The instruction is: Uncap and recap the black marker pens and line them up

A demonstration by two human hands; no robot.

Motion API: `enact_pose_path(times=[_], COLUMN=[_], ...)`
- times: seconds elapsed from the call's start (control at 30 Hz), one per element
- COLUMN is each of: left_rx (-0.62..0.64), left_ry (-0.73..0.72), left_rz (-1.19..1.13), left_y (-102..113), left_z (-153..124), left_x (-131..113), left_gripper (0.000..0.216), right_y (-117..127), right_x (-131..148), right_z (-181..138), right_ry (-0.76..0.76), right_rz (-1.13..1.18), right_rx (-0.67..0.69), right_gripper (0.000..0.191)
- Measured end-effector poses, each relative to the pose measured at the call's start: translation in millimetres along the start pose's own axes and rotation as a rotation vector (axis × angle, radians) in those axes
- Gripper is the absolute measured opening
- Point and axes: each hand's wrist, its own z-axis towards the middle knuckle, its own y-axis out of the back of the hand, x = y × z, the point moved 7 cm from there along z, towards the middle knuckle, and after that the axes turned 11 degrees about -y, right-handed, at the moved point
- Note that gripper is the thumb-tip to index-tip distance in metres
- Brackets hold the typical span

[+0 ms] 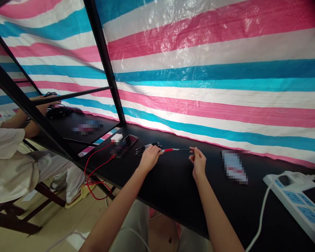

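My left hand (150, 158) is closed around a clear-barrelled pen with a red section (169, 150), held level just above the black table. From the pen's right end a thin dark pen refill (183, 149) runs across to my right hand (198, 161). The thumb and fingertips of that hand pinch the refill's far end. Beside and partly behind my left hand lies a bunch of several black pens (144, 148). Whether the left fingers also touch those pens is hidden.
A phone (131, 140) and a white charger (117, 137) with a red cable (97, 151) are at the left. A blurred packet (234, 167) lies right of my right hand. A white power strip (295, 203) stands at the right edge. Another person (10, 154) sits beyond the black frame.
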Motion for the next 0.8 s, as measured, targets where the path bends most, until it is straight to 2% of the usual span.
enact_pose_path(times=[0.1,0.17,0.37,0.53,0.67,0.8], left_rx=[-0.019,0.000,0.118,0.179,0.270,0.348], left_ry=[0.040,0.056,0.071,0.137,0.153,0.138], left_rz=[-0.004,-0.063,-0.253,-0.272,-0.225,-0.141], left_y=[2,2,-4,-16,-30,-39], left_z=[0,0,0,-2,-4,-6], left_x=[0,-4,-15,-12,-9,-7], left_gripper=[0.021,0.022,0.024,0.032,0.041,0.044], right_y=[24,27,-4,-42,-47,-46], right_x=[3,3,-8,-20,-15,-20], right_z=[6,9,-1,-18,-19,-14], right_ry=[0.031,0.007,-0.075,-0.115,-0.043,-0.095], right_rz=[0.038,0.032,0.001,-0.134,-0.147,-0.186], right_rx=[-0.185,-0.182,0.020,0.318,0.365,0.384], right_gripper=[0.034,0.031,0.040,0.043,0.041,0.043])
